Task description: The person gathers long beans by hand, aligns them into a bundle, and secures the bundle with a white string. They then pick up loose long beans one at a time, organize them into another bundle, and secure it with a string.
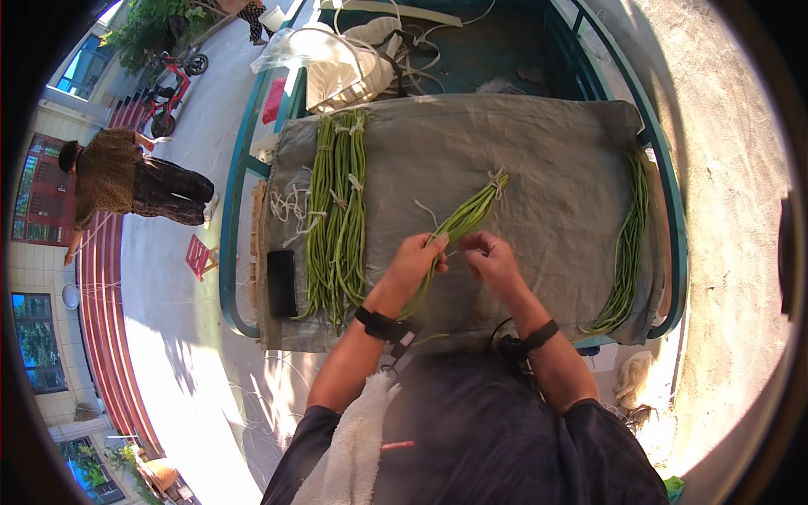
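Note:
My left hand (417, 265) is closed round a bundle of green long beans (465, 217), whose far end is bound with pale string (498, 181). A loose bit of white string (427, 208) stands out by the left thumb. Close beside it, my right hand (492, 259) has thumb and fingers pinched together; what they hold, if anything, is too small to make out. To the left lie several tied bundles of long beans (337, 219) on the grey cloth (404, 143). Loose long beans (629, 244) lie at the cloth's right edge.
A black phone (281, 284) and a tangle of white strings (290, 202) lie at the cloth's left. The cloth covers part of a green-railed cart bed (526, 50), with a white sack (345, 76) behind. A person (135, 177) stands at left near a red bike (172, 91).

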The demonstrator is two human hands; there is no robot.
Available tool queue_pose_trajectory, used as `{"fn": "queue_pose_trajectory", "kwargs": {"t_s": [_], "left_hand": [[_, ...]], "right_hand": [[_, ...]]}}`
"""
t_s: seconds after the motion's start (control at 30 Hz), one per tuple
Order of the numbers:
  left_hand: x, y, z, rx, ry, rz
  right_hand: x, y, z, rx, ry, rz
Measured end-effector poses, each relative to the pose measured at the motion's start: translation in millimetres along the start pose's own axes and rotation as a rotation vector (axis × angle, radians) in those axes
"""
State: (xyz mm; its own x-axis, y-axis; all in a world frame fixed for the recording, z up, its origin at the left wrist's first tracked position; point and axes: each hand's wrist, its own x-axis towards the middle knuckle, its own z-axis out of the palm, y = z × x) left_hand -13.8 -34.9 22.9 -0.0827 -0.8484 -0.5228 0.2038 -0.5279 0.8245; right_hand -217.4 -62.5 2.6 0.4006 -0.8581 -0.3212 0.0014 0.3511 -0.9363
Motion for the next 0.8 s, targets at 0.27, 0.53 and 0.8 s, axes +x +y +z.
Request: {"fn": "queue_pose_trajectory", "kwargs": {"t_s": [0.27,0.53,0.8], "left_hand": [[-4.7,-2.8,2.2,-0.058,-0.105,-0.009],[-0.9,0.1,-1.7,-0.098,-0.143,-0.060],[-6.2,9.2,0.6,0.273,-0.126,0.083]], "right_hand": [[14.5,38.5,0.0,0.806,-0.064,0.269],[27.1,23.8,-3.8,0.445,-0.395,0.316],[15.3,-12.8,-6.0,-0.055,-0.310,0.100]]}}
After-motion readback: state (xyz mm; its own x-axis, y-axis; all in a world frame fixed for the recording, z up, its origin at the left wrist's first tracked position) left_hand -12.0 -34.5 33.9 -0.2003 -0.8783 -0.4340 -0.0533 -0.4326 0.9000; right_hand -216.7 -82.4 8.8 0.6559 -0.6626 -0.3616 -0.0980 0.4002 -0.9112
